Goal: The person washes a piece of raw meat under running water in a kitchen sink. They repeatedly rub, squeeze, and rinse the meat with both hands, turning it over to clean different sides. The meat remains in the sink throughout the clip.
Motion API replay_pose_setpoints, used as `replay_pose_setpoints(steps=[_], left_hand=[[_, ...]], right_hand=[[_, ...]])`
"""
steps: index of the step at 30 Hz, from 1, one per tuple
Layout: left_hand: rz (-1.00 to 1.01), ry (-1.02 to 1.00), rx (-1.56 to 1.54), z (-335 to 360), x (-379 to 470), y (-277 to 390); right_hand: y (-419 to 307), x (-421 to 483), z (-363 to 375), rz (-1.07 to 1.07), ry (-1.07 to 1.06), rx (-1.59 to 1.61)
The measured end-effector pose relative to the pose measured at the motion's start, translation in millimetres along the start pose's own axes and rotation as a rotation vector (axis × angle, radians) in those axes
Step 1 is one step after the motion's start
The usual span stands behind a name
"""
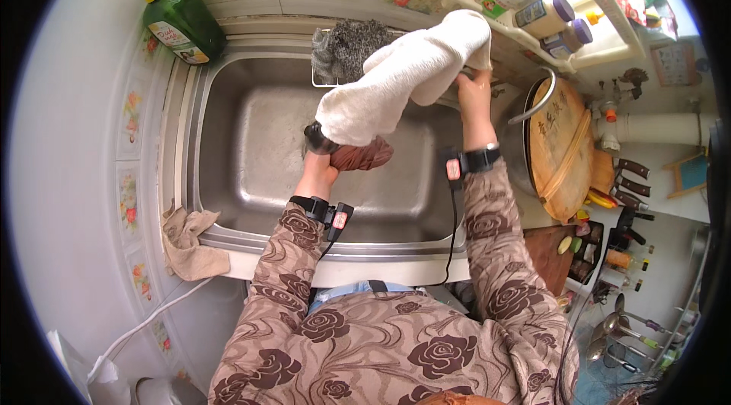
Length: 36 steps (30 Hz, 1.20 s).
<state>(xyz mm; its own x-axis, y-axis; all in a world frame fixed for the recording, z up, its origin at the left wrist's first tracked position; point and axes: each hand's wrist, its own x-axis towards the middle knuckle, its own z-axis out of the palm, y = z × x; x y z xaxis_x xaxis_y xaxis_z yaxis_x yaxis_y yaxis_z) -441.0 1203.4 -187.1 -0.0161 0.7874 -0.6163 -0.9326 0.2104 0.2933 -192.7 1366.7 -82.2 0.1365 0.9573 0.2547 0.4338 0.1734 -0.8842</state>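
Observation:
My left hand point(318, 174) is over the sink basin, closed on a crumpled brown bundle point(365, 155), cloth or thin plastic. Just above that hand is a round black end piece point(320, 138) that sticks out from a long white towel-like cloth point(411, 74). The cloth stretches from there up to the back right corner of the sink; whatever it covers is hidden. At its far right end my right hand point(475, 98) reaches under the cloth, its fingertips partly hidden. Below both hands lies the stainless steel sink point(274, 136).
Steel wool scourers point(365, 42) fill a white wire rack at the sink's back. A green pump bottle point(185, 22) stands back left. A beige rag point(191, 245) drapes the left front corner. To the right are a round wooden lid point(562, 142) and several knives point(634, 183).

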Motion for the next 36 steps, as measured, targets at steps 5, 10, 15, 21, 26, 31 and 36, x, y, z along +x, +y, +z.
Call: replay_pose_setpoints(steps=[5,10,15,21,26,31,36], left_hand=[[-0.158,0.135,-0.058,4.5,-14.1,-1.4],[-0.351,0.059,-0.044,7.7,-14.2,-22.3],[0.005,0.198,0.033,44.8,-48.1,-50.5],[1.181,-0.315,1.223,108.7,-119.9,-64.7],[1.386,-1.002,1.34,140.6,-146.0,-45.7],[1.602,-1.448,1.456,146.1,-162.0,-60.8],[1.438,-1.595,1.688,124.4,-150.9,-90.1]], right_hand=[[-13.8,-38.9,-4.0,0.139,-0.176,0.257],[-30.8,-144.2,-4.7,0.157,-0.729,0.421],[-28.5,-195.3,16.6,0.101,-0.384,0.686],[-43.0,-184.3,0.3,1.15,-0.189,1.243],[-77.6,-133.5,-37.1,1.185,-0.983,0.938],[-124.8,-117.2,-45.6,0.757,-1.247,0.039],[-128.1,-123.1,-33.6,0.521,-1.298,-0.289]])
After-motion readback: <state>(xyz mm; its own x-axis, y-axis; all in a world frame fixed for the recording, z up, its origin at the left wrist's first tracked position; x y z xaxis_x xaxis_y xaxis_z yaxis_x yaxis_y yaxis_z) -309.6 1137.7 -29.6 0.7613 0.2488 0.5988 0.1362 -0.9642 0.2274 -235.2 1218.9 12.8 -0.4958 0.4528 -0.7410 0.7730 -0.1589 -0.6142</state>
